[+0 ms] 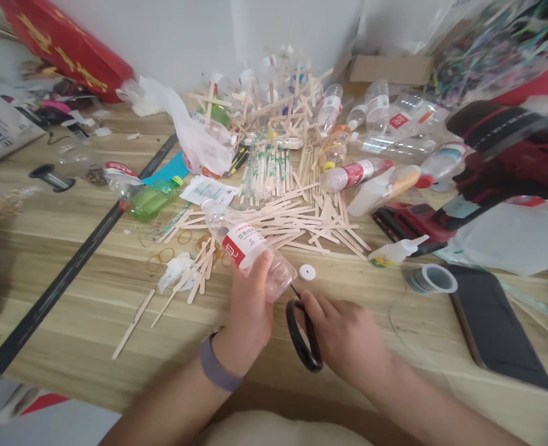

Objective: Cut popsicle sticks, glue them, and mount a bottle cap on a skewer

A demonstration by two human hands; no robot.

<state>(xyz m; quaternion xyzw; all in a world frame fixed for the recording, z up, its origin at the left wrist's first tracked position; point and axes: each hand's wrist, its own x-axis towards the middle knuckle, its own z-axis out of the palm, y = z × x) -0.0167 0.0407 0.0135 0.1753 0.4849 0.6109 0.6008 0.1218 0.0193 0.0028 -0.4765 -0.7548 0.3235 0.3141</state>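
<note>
A clear plastic bottle (243, 241) with a red and white label lies tilted in my left hand (252, 300), its neck pointing up and left. My left fingers wrap round its lower part. In my right hand (341, 328) are black-handled scissors (304, 337), gripped near the pivot. The scissors' tip touches or nearly touches the bottle's base; whether it has gone into the plastic I cannot tell. Just beyond the base a small white disc (307, 272) lies on the wooden table (176, 371). Wooden sticks (283, 217) are spread behind the bottle.
A red and black power tool (487, 167), a glue bottle (397, 252), a wire spool (431, 279) and a black phone (499, 328) are at the right. Several bottles stand or lie at the back. A green bottle (150, 199) and a dark spool (52, 178) lie left.
</note>
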